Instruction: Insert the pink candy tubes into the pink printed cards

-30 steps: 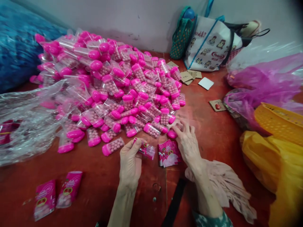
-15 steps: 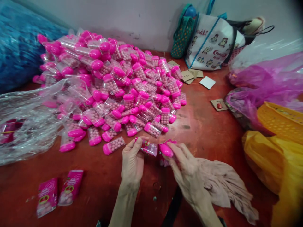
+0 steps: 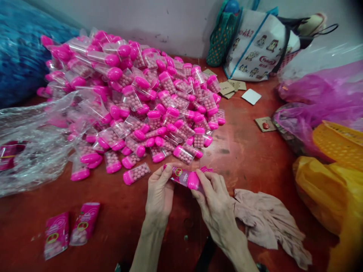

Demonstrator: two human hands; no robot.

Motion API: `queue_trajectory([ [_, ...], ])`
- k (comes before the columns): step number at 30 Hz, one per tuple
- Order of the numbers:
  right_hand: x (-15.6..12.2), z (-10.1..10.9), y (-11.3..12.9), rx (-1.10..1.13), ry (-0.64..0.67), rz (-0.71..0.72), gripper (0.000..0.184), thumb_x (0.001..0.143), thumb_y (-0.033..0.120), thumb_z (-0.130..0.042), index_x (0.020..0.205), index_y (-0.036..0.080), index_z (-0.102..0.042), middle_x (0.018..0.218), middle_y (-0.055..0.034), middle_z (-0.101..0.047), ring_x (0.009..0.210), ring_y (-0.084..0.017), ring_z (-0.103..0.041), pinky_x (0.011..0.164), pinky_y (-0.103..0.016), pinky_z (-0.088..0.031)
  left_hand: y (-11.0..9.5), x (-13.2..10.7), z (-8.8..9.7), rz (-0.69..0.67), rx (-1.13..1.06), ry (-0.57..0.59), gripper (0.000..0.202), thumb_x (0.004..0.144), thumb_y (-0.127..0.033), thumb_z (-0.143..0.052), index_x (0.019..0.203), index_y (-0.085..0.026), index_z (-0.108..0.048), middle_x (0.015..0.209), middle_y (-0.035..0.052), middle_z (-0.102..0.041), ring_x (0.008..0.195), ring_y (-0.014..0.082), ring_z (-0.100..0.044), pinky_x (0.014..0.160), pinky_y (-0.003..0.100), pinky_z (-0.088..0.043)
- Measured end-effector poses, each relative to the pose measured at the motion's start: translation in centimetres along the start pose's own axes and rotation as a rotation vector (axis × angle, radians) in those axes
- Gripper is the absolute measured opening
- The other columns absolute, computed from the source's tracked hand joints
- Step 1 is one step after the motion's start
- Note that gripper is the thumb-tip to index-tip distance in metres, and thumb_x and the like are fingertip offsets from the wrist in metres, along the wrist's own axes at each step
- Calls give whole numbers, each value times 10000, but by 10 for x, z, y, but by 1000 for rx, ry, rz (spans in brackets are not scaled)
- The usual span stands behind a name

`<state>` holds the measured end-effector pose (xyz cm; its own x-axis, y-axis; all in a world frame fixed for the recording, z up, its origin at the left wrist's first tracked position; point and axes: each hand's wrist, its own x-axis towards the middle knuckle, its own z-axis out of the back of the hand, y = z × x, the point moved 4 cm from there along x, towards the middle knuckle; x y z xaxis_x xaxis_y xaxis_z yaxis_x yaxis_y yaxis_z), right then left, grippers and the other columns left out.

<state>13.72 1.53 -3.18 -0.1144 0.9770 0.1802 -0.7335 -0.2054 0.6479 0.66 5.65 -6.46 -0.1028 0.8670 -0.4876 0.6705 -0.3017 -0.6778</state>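
Note:
My left hand point(image 3: 160, 189) pinches one end of a clear-and-pink printed plastic sleeve point(image 3: 178, 175) between thumb and fingers. Closed around a small candy container is my right hand point(image 3: 217, 206); the container's pink cap point(image 3: 193, 180) meets the sleeve's right end. How far it sits inside the sleeve I cannot tell, and fingers hide most of its body. More pink printed film point(image 3: 206, 169) shows behind the right fingers. Beyond the hands lies a large heap of pink-capped containers point(image 3: 154, 120) filled with pink balls. Two containers in printed sleeves point(image 3: 56, 235) lie at front left.
Clear plastic sheeting point(image 3: 36, 151) and a blue bag point(image 3: 25, 49) are at left. A beige cloth point(image 3: 263, 219) lies beside my right forearm. Cardboard pieces point(image 3: 227, 88), a white tote bag point(image 3: 255, 49), a yellow basket point(image 3: 337, 145) and a yellow plastic bag point(image 3: 317, 189) are at right.
My right hand has moved slightly left, bringing the container's pink cap up against the sleeve's end. The left hand keeps its pinch on the sleeve.

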Motion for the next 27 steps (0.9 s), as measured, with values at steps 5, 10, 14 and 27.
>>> queue_trajectory([
  [5,0,-1,-1,13,-66,0,437,879,219,-469,1308,185,-397,1065,-119,-496,982,-253,-464,834,-424,-422,2,1,0,-19,34,53,146,665,-240,-700,747,-119,-705,728,48,-689,663,140,-599,673,254,-459],
  [10,-2,-1,-4,123,-114,-63,402,860,190,-505,1258,187,-446,1068,-102,-493,1003,-233,-470,845,-379,-426,3,1,0,-43,90,82,133,676,-229,-692,759,-127,-711,746,53,-696,695,155,-612,699,267,-464],
  [14,-2,-2,-9,273,-95,-174,387,810,158,-579,1185,208,-498,1057,-69,-508,989,-203,-501,837,-322,-439,3,2,-1,-67,117,99,118,692,-214,-676,781,-143,-711,773,48,-692,691,151,-607,669,258,-465],
  [27,-4,-3,-20,539,-17,-337,329,738,132,-657,1020,244,-529,970,1,-569,887,-165,-568,804,-278,-453,2,0,-3,-157,228,223,98,719,-181,-648,801,-144,-686,864,57,-661,774,157,-599,718,259,-468],
])
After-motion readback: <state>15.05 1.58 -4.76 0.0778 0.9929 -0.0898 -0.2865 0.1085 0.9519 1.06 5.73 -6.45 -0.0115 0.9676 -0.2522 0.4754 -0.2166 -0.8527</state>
